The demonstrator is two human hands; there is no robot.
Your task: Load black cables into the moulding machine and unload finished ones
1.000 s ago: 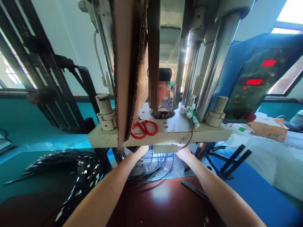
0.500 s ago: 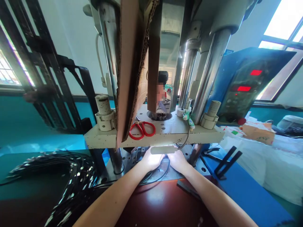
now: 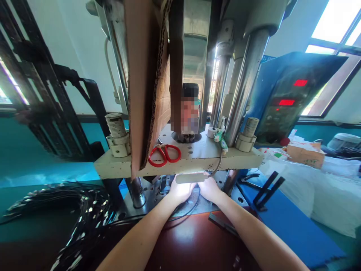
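Factory bench under daylight from tall windows, a person's bare hands reaching beneath the cream plate of an upright press. The left hand and right hand lie side by side, almost touching, their fingers hidden behind a pale rectangular plug, so whether they pinch it cannot be told. That plug sits just below the plate's front edge, its grey cable curving up onto the plate. A thin black cable loops beneath the wrists toward a heap of black, white-banded cables at the left of the dark red tabletop. Red-handled scissors lie on the plate beside a tall cardboard sheet that blocks much of the view ahead; a co-worker shows, blurred, beyond it, past chrome columns. A control panel glows with red digits too blurred to read, and a cardboard box carries green lettering, also unreadable. Both hands sit closer together and further under the plate than a second ago, when they were spread apart at its edge
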